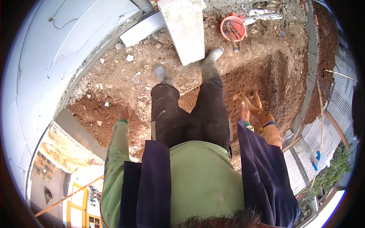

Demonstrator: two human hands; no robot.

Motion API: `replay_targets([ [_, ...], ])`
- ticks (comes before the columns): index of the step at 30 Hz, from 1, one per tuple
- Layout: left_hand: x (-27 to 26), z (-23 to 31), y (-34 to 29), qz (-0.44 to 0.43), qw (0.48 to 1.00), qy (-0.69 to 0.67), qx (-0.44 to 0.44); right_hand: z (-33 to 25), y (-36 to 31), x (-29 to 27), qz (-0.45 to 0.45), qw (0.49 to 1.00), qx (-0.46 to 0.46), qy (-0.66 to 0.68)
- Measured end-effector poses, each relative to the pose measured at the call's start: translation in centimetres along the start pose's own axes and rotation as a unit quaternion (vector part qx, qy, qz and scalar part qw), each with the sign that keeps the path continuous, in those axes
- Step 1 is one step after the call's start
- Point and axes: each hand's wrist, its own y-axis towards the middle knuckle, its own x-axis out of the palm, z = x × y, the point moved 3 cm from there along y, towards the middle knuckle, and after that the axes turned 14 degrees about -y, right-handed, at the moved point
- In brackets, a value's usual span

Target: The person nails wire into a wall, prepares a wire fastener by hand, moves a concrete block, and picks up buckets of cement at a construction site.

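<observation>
My left hand (124,113), at the end of a green sleeve, hangs over reddish soil to the left of my legs. Its fingers look apart, and I see nothing in them, though they are small and a little blurred. My right hand (244,110) is held out past my right thigh with its fingers stretched, holding nothing. Just beside it are the brown-clad legs (262,114) of what seems to be another person, partly hidden by my dark jacket. Whether my hand touches them I cannot tell. My grey boots (164,74) stand on rubbly ground.
Ahead of my feet lies a big pale slab (184,30), with a white board (143,28) beside it. A red bucket (233,28) holds tools, and a wooden-handled hammer (232,38) leans across its rim. A dug hollow (247,76) opens at right; a light wall (72,41) rises at left.
</observation>
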Motion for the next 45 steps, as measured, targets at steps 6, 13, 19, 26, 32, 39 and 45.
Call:
replay_targets([
  [6, -4.3, -7.4, -15.7, -0.046, 0.942, -0.163, -0.288, 6.6, -11.6, -0.2, -0.124, 0.958, 0.238, 0.098],
  [13, -11.2, -6.8, -10.6, -0.026, 0.924, -0.198, -0.326, 0.2, -15.0, 3.6, -0.165, 0.932, 0.22, 0.237],
  [19, -16.9, 0.6, 5.8, 0.04, 0.965, -0.21, -0.152, -0.3, -14.0, 5.7, -0.085, 0.917, 0.154, 0.359],
  [26, -24.7, 33.4, 13.0, 0.025, 0.968, -0.23, 0.097, -0.5, -19.0, 8.6, -0.084, 0.863, 0.255, 0.427],
  [32, -20.1, 43.1, 19.6, 0.036, 0.976, 0.024, 0.213, -0.6, -18.0, 9.7, -0.068, 0.911, 0.241, 0.328],
  [39, -17.3, 48.9, 29.6, 0.203, 0.951, 0.067, 0.222, -18.5, 1.1, 4.5, -0.06, 0.989, -0.044, 0.131],
  [45, -16.9, 49.9, 32.2, 0.201, 0.958, 0.038, 0.202, -41.8, 26.7, 6.3, 0.108, 0.949, -0.233, 0.184],
])
